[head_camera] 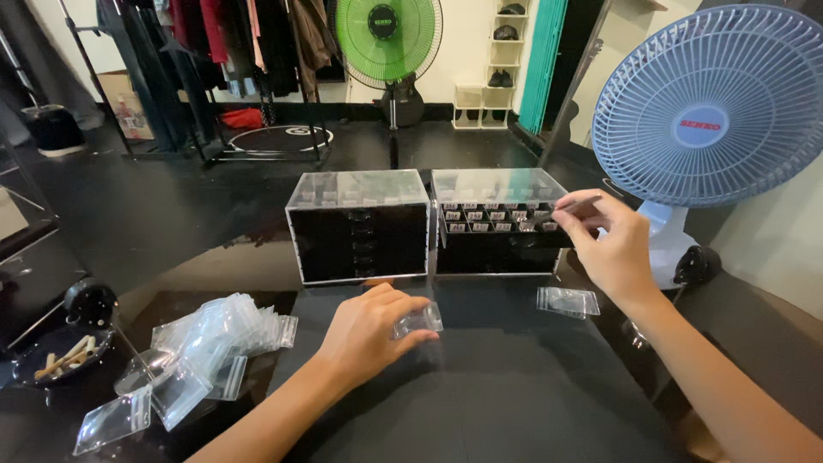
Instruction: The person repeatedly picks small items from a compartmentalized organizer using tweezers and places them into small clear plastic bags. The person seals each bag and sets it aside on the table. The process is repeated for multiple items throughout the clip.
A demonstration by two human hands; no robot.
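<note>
Just beyond the left hand [370,330], which pinches a small clear plastic zip bag [419,320] flat on the dark tabletop [514,394], the right hand [605,243] grips thin metal tweezers [576,204], their length pointing leftward into the open drawer of the nearer, right-side black compartment box [499,225].

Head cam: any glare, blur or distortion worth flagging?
Head view: wide-angle bending at the edges, blue fan bulges; glare on the clear organizer lids and dark table; right hand and tweezers slightly soft; left hand sharp.
</note>
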